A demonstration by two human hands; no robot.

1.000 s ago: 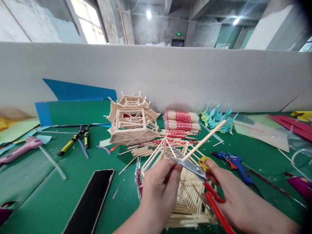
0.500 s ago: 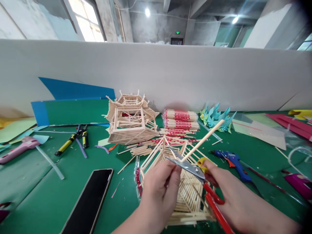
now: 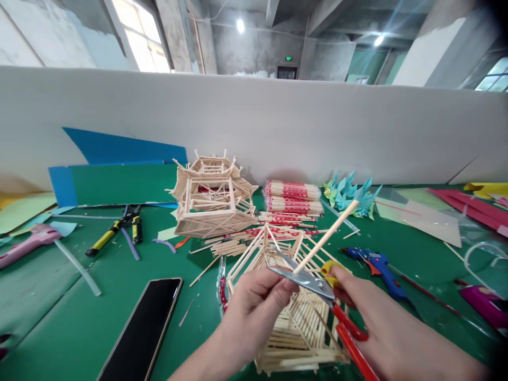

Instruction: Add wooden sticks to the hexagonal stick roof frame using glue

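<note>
My left hand (image 3: pixel 254 307) pinches the near end of a long wooden stick (image 3: pixel 327 235), which slants up to the right. My right hand (image 3: pixel 381 328) grips red-handled scissors (image 3: pixel 317 288), whose blades close around that stick just past my left fingers. Both hands hover over a stick-built roof frame (image 3: pixel 286 312) lying on the green table (image 3: pixel 79 317). A finished stick pavilion model (image 3: pixel 212 198) stands behind it, with loose sticks (image 3: pixel 228 246) in between.
A black phone (image 3: pixel 145 328) lies at the front left. Yellow-handled cutters (image 3: pixel 115 230) and a pink glue gun (image 3: pixel 27 243) sit to the left, a blue glue gun (image 3: pixel 377 264) to the right. Wrapped chopstick bundles (image 3: pixel 293 196) and paper cranes (image 3: pixel 349 193) rest against the white partition (image 3: pixel 278 121).
The camera view has shifted slightly; both hands with stick and scissors have drifted a little lower and left. The grip on each is unchanged.
</note>
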